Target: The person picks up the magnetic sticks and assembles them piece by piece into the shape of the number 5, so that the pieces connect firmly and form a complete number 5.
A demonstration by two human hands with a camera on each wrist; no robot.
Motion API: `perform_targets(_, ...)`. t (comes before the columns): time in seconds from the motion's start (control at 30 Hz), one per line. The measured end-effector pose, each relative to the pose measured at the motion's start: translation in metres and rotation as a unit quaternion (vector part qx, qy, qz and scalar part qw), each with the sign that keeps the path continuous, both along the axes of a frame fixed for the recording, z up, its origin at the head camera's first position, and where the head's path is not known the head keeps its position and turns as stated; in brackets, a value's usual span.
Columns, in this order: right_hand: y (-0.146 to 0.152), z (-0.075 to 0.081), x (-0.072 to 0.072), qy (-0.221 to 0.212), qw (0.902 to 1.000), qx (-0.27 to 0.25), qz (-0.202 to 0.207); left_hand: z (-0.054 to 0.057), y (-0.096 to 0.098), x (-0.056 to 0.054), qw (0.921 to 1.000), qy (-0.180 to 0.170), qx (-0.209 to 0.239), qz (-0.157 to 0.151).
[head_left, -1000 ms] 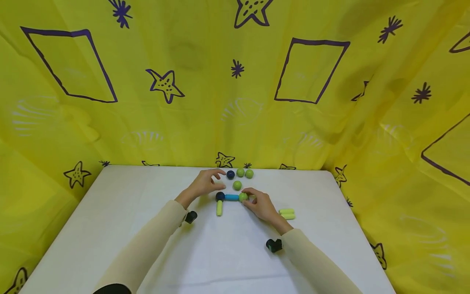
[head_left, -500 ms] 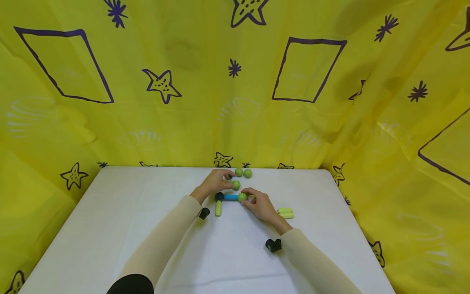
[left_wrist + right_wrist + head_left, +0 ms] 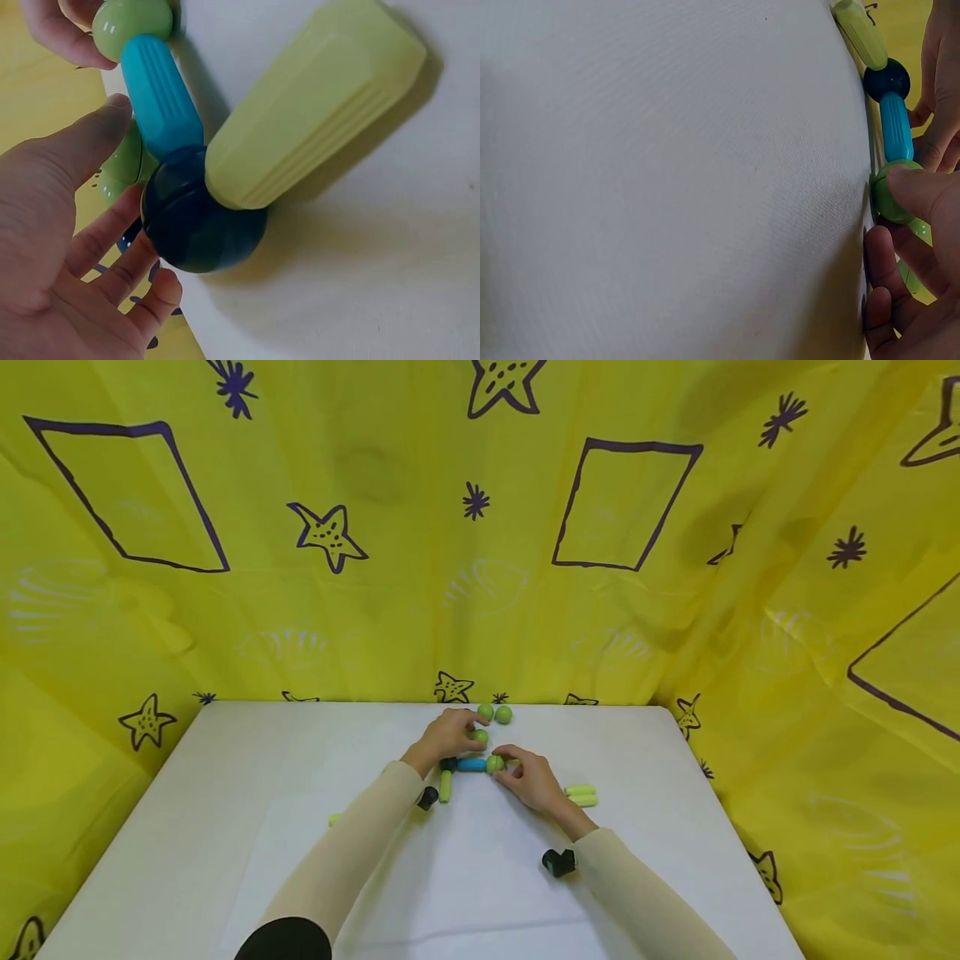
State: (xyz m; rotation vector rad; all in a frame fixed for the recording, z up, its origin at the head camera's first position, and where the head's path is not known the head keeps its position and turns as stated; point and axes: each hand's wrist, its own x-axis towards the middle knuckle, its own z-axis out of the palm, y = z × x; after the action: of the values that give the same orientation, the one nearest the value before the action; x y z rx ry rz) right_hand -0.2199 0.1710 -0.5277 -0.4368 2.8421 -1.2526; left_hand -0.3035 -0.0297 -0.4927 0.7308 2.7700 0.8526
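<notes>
A navy ball [image 3: 202, 214], a blue stick [image 3: 161, 97] and a green ball [image 3: 495, 764] are joined in a row on the white table. From the navy ball a light-green stick [image 3: 315, 105] points toward the person. My right hand [image 3: 534, 778] pinches the green ball, its thumb [image 3: 915, 187] on top. Beyond the row, my left hand [image 3: 450, 733] reaches over with thumb and fingers apart around a loose green ball [image 3: 480, 737]. A loose dark-blue ball [image 3: 132, 234] shows between its fingers in the left wrist view; in the head view the hand hides it.
Two more green balls [image 3: 504, 715] lie at the table's back edge. Two light-green sticks [image 3: 581, 795] lie side by side right of the right hand. Another yellow-green piece [image 3: 334, 819] is partly behind the left sleeve. A yellow curtain [image 3: 390, 610] hangs behind the table.
My left hand has moved rightward past the loose dark-blue ball to the loose green ball, covering the dark-blue one. My right hand stays at the joined green ball.
</notes>
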Motion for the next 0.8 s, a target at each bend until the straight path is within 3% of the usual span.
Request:
perform_targets(0.43, 0.0027, 0.0008, 0.0020, 0.003, 0.9999, -0.012, 0.002, -0.0011, 0.0066, 0.0013, 0.9994, 0.013, -0.030, 0.011)
perform_targets(0.8, 0.0019, 0.0007, 0.0014, 0.003, 1.0000, -0.009, 0.001, -0.0022, 0.0023, 0.0035, 0.9998, 0.017, 0.003, 0.012)
